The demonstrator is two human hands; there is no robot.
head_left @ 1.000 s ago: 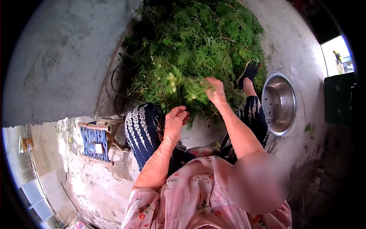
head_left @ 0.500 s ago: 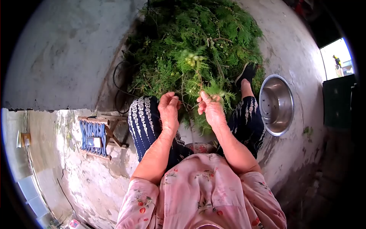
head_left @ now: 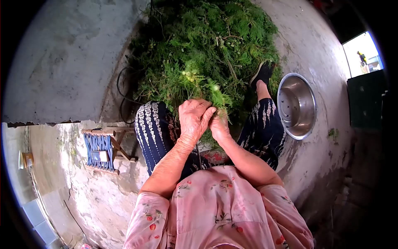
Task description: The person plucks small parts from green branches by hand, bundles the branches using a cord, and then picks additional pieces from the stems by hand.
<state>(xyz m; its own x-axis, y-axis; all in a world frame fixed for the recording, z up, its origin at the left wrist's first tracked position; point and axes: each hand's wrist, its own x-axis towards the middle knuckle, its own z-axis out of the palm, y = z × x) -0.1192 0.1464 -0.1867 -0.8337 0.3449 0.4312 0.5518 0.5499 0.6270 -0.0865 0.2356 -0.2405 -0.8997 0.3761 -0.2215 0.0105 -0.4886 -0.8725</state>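
My left hand (head_left: 195, 117) and my right hand (head_left: 219, 124) meet between my knees, their fingers closed on a leafy cypress sprig (head_left: 220, 99). Its feathery green tip points up past my right fingers. The back of my left hand covers the stem, so the exact grip of its fingertips is hidden. Just beyond both hands rises a large heap of cypress branches (head_left: 199, 45), with paler, blurred yellow-green tips close to my fingers. Below my wrists, a red patterned surface (head_left: 213, 156) shows partly between my legs.
A steel basin (head_left: 306, 124) stands on the concrete floor beyond my right leg. On the left is a folding stool (head_left: 118, 145) with blue webbing, a small flat object (head_left: 100, 156) lying on it. A black cable (head_left: 119, 83) loops beside the heap. A dark green box (head_left: 367, 99) is at far right.
My hands were apart, the right one pinching an upright sprig. Now they have come together, the left having moved right and onto the sprig. The view has shifted slightly.
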